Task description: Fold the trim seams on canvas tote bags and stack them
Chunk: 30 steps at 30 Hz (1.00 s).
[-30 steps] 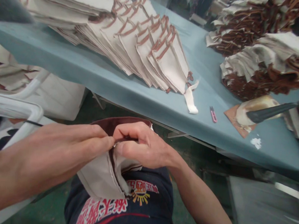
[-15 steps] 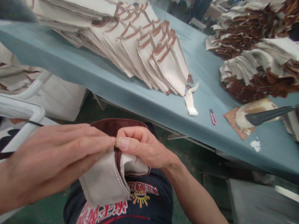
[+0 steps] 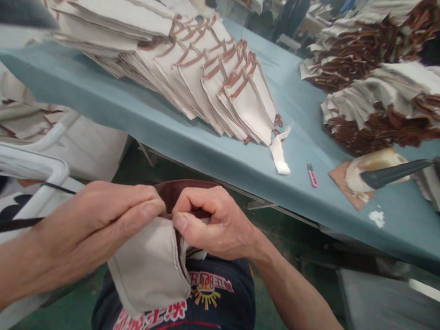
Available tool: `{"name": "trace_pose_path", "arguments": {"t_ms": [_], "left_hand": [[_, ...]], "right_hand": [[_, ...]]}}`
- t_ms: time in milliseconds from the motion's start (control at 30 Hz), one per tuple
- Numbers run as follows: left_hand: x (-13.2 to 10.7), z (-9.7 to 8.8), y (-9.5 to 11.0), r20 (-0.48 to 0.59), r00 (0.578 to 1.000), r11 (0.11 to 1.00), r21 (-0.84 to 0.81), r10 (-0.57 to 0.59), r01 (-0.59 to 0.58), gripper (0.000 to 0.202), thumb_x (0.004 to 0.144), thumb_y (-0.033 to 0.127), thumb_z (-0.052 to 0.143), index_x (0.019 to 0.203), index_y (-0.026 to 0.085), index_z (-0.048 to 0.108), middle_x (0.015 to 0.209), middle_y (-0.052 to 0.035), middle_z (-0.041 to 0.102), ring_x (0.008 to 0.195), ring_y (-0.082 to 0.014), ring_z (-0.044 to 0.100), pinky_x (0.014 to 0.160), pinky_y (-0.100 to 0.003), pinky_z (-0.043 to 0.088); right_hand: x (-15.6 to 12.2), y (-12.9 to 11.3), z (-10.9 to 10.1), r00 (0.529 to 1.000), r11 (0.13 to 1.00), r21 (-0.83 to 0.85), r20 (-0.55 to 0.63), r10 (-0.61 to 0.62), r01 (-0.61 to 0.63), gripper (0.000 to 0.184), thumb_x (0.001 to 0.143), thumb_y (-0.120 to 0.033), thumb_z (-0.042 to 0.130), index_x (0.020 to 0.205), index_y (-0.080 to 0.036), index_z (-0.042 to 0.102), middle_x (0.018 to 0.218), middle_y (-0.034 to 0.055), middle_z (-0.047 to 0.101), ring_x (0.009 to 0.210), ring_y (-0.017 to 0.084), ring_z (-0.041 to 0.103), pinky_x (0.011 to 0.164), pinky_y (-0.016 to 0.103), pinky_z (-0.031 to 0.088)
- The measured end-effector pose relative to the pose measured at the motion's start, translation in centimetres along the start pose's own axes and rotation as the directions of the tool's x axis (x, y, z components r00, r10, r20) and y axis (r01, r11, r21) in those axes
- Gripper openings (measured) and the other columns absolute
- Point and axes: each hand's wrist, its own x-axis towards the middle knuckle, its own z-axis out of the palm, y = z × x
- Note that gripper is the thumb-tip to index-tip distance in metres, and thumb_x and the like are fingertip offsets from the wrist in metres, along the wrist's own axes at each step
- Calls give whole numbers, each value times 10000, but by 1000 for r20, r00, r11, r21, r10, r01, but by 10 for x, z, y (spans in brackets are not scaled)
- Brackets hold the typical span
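Between my hands hangs a cream fabric piece with brown edging, its stitched corner lower right, in front of a dark printed apron. My left hand is closed, thumb and fingers pinching the upper edge of the piece. My right hand pinches the same edge just to the right, thumb against curled index finger. A brown band of the piece arches up behind both hands. The fingertips cover part of the gripped edge.
On the blue table lie overlapping cream pieces, a cream strip, pink thread snips and a black-handled brush on a brown square. Brown-and-cream stacks stand at right. A white metal frame is at left.
My left hand's fingers, stretched out flat before, have curled into a pinch on the edge. The fabric piece has shifted slightly down and left, and its right flap shows less.
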Motion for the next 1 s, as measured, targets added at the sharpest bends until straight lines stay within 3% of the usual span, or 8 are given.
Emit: {"name": "trace_pose_path", "arguments": {"t_ms": [133,333,433,533,633,733,833,1000], "left_hand": [[8,-5,-11,82,989,986,-125,122,-111,376,1212,256,513,886,269,700,702,122,680,568,-66,598,582,-172,426],[1,1,-9,-13,969,968,50,245,-244,306,1206,283,591,910,256,663,770,70,682,663,-119,548,641,-276,364],[2,8,-10,6,991,981,-147,132,-130,451,1194,375,645,773,236,561,678,79,547,614,-124,455,614,-311,325],[13,20,-11,69,998,897,-443,15,17,678,1138,633,697,677,234,402,621,85,418,564,-112,368,538,-301,287],[29,35,-9,-2,1000,864,-504,-4,3,783,1071,807,674,645,247,332,606,83,361,555,-109,307,503,-298,247],[43,52,-5,-63,998,849,-528,-22,-15,736,1055,685,727,635,256,302,602,86,325,556,-107,274,509,-300,243],[48,66,-8,-116,992,851,-524,-49,-20,625,1025,510,731,648,261,299,601,91,312,561,-112,286,529,-299,252],[38,71,-28,-111,993,872,-488,-26,-32,520,1111,507,572,673,241,481,621,63,485,573,-143,433,552,-291,340]], "right_hand": [[-2,0,0,994,995,-23,-40,-101,100,189,859,-181,635,694,-233,558,637,-81,502,548,83,410,532,235,363],[-9,7,6,996,995,76,-66,-61,66,210,830,-184,674,670,-248,555,590,-86,467,497,83,353,466,244,287],[-14,8,20,998,952,306,-64,-6,26,260,845,-266,770,699,-251,555,599,-85,451,502,91,343,475,250,296],[-16,3,32,994,856,517,-96,50,7,328,875,-384,810,711,-253,559,663,-50,496,551,113,364,518,275,330],[-14,2,31,990,823,568,-123,71,11,398,850,-453,826,667,-259,529,711,-7,535,597,142,382,523,295,304],[-9,11,22,989,786,617,-94,118,-35,506,783,-569,854,627,-281,469,639,-17,476,560,153,346,487,307,278],[-7,26,13,979,784,620,-137,150,-33,581,794,-711,807,633,-297,432,571,-58,381,511,142,293,475,306,289],[-13,31,-6,989,878,473,-79,123,-71,515,816,-571,925,654,-235,571,623,-54,471,593,122,372,572,273,334]]}}
